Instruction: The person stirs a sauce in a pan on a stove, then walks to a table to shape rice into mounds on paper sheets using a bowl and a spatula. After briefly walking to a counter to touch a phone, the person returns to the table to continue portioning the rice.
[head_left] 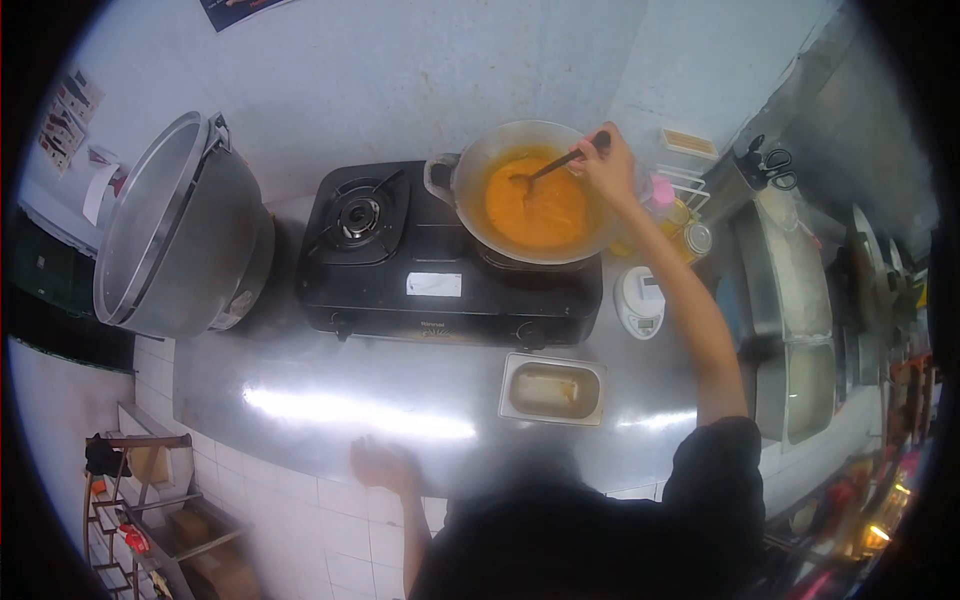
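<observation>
My right hand [608, 168] is closed around the dark handle of a stirring spoon [556, 164]. The spoon's lower end dips into orange liquid [548, 215] inside a grey metal wok [470, 192], which rests on the right burner of a black two-burner stove [385, 290]. Low in the view, my left hand [382, 464] hovers by the front edge of the steel counter [300, 370]. It looks blurred, and its fingers cannot be made out clearly. Between that hand and the stove, a small rectangular metal pan [550, 390] with some residue sits on the counter.
A large metal pot [215, 240] stands left of the stove, beside the bare left burner [358, 215]. Under my right forearm is a white kitchen scale [640, 302]. A lidded jar [696, 238], scissors [778, 170] and metal containers [808, 390] line the right side.
</observation>
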